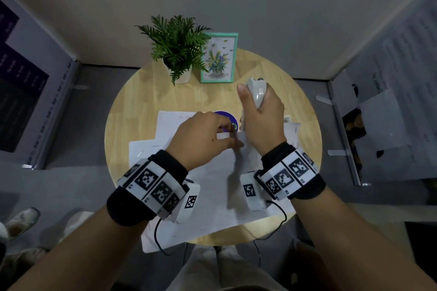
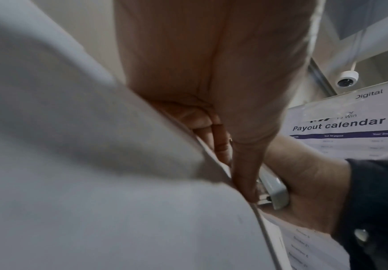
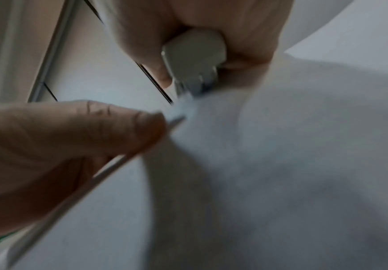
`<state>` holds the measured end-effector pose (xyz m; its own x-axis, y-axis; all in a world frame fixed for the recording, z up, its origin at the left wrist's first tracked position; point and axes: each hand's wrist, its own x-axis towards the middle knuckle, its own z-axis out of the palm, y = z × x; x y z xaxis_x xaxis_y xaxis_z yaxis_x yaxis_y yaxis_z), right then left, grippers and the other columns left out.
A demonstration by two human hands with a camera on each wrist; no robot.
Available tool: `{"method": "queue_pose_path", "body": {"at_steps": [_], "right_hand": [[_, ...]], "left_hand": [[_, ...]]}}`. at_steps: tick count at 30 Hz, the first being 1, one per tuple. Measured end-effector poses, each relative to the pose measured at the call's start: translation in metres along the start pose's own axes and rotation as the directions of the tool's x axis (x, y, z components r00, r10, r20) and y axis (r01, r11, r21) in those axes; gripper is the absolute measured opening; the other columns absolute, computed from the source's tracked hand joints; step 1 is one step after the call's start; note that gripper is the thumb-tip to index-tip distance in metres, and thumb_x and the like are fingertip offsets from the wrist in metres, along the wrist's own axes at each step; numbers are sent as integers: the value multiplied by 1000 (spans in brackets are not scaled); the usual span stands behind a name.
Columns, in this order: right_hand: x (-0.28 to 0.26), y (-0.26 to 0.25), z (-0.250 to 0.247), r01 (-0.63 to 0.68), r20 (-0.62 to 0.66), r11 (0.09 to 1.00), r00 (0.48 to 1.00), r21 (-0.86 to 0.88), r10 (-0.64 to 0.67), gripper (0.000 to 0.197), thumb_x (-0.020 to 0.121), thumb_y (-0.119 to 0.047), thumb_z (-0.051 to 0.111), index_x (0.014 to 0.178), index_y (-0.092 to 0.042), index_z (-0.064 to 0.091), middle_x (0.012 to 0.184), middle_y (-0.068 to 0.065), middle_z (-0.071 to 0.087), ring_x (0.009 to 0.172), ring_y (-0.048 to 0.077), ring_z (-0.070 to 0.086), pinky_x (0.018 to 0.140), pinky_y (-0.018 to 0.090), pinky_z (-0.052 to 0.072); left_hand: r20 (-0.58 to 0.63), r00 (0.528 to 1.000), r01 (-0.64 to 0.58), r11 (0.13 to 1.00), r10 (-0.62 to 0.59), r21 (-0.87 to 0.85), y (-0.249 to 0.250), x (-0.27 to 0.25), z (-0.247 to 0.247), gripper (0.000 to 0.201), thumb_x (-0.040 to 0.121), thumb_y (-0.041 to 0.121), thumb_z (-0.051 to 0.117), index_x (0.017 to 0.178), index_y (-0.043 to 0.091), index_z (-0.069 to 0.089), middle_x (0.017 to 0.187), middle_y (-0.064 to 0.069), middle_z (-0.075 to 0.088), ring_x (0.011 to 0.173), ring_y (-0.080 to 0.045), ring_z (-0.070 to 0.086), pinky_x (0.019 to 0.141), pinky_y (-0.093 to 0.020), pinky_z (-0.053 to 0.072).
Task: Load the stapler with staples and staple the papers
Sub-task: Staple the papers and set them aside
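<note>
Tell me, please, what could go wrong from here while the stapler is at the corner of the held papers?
The left hand pinches the papers right beside the stapler mouth, so a fingertip could get caught. The sheets are lifted off the table and bowed, so they may slip out of line and the staple may miss a sheet. The right hand grips the stapler in mid-air with no support beneath, so the staple might clinch badly.

stapler [image 1: 257,95] mouth hidden, papers [image 3: 281,146] blurred
</note>
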<state>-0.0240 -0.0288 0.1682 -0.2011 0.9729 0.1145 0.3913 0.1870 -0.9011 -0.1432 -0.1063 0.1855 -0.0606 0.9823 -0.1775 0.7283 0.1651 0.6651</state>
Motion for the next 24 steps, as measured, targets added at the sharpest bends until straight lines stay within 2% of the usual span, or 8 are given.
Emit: {"method": "queue_pose_path", "body": {"at_steps": [2,3,5,8,12,17,20,24], "right_hand": [[1,-4,-5,-11,14,997,1000,82,10,31,91,-48,53,86,-18,51,68,-2,57,61,6,58,60,23,48],[2,-8,-9,-22,9,988,1000,154,21,32,91,-48,53,88,-16,52,72,10,60,64,19,63,61,35,53],[2,-17,-22,-35,-47,950,998,310,52,26,94,-40,53,94,-14,52,78,23,62,64,31,65,59,41,57],[2,-21,-44,-77,-119,901,983,426,140,17,94,-33,55,88,-16,53,71,16,62,59,25,63,59,35,54],[-16,-10,-54,-341,72,817,935,465,349,24,89,-25,64,91,-2,59,69,12,67,60,22,66,60,33,54],[-40,-9,-36,-504,167,686,851,526,498,30,76,-23,79,89,0,65,90,24,70,79,37,68,74,48,55],[-45,-12,-28,-520,151,610,820,597,552,24,74,-11,79,90,-2,64,77,14,64,64,25,62,59,37,51],[-49,-16,-30,-548,142,557,781,624,608,27,73,3,73,97,-7,65,69,9,61,55,21,57,49,30,47]], "left_hand": [[-31,999,23,1000,-23,15,-3,0,3,25,77,47,69,82,23,71,75,11,67,78,4,62,73,-35,52],[-38,998,43,999,-42,19,-4,0,4,25,78,49,68,82,24,71,84,9,71,89,-6,65,76,-37,53],[-61,995,82,995,-78,61,-7,0,5,26,80,48,66,86,24,72,90,6,71,96,-12,65,74,-33,50],[-173,982,108,981,-80,164,-8,-2,5,18,82,42,64,87,26,70,85,6,70,89,-18,63,65,-29,44],[-318,947,105,972,-33,211,-6,-6,7,15,86,32,58,80,22,68,77,6,71,74,-19,63,62,-30,48],[-494,854,2,947,165,321,8,-14,24,13,82,22,59,71,17,64,60,4,65,45,-21,57,38,-25,39],[-540,798,-83,937,266,339,11,-18,39,10,80,15,58,77,17,67,72,5,69,54,-18,61,36,-27,42],[-596,739,-169,943,313,287,11,-21,48,12,79,5,60,83,11,70,87,-1,72,70,-20,66,48,-31,49]]}}
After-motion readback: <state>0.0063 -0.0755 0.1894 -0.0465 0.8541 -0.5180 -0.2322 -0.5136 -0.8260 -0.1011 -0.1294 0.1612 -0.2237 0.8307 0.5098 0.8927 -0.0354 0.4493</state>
